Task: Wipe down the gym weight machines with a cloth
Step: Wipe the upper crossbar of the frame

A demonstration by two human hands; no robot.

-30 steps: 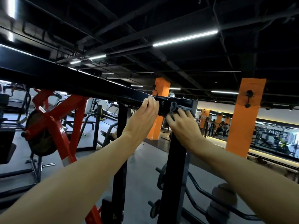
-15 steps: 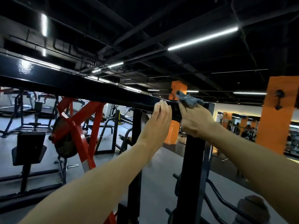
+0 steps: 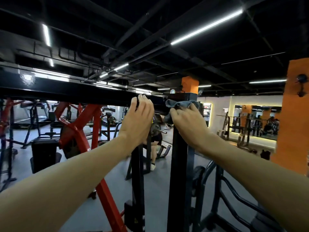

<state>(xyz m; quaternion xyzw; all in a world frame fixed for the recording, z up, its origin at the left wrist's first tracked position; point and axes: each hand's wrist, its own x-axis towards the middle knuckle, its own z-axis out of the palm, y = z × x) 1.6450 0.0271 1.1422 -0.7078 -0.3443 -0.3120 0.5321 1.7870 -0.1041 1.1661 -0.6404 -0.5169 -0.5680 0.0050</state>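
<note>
Hands, two: left (image 3: 138, 121) on one crossbar (image 3: 70, 92), right (image 3: 189, 124) around one cloth (image 3: 181, 104).

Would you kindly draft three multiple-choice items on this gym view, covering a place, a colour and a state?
1. Where is the cloth?
A. on the floor
B. at the top of the black upright post
C. on the red machine

2. What colour is the cloth?
A. grey
B. white
C. yellow

3. What is the left hand doing?
A. hanging idle
B. holding the cloth
C. resting on the black crossbeam

Key: 1 B, the right hand grips it there; 2 A, it shows grey; 3 C, its fingers curl over the beam.
</note>
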